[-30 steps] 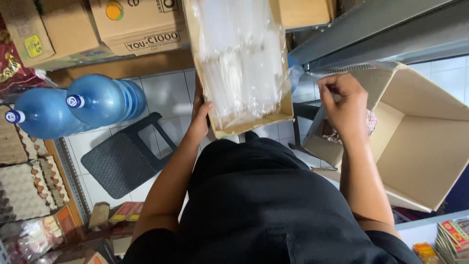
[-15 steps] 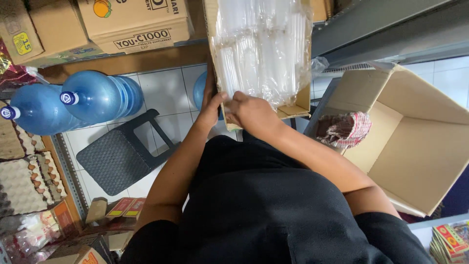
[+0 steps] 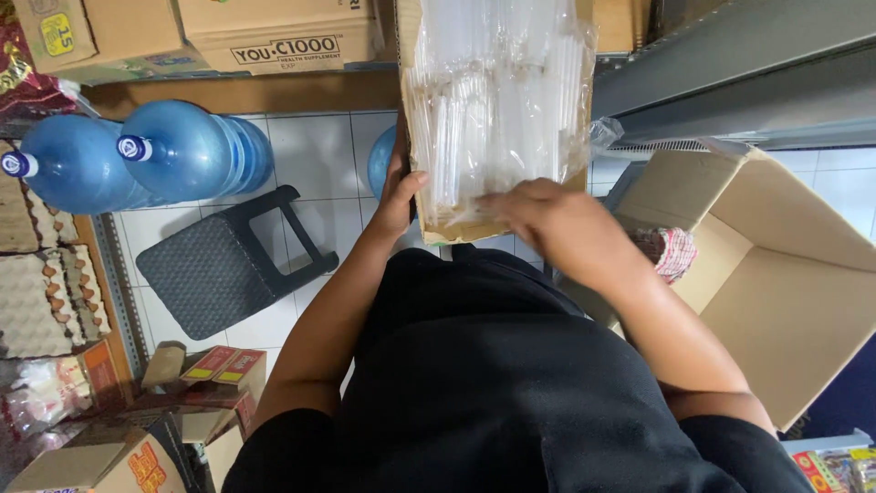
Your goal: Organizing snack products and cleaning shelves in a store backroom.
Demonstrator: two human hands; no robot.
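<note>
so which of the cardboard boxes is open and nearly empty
The big cardboard box on the floor by the right hand, flaps spread wide. The box the left hand holds is full of clear plastic packs.

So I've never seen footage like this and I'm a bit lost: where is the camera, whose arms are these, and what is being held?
The camera sits on a person's head and looks straight down, so you see their dark shirt, both forearms and the floor below. There is no machine here, only two bare hands.

The left hand grips the side of a narrow cardboard box filled with clear plastic packs of what look like white straws. The right hand rests on the near end of those packs, fingers spread and blurred.

On the tiled floor below stand two blue water jugs and a black stool. To the right is an open carton, to the left egg trays.
</note>
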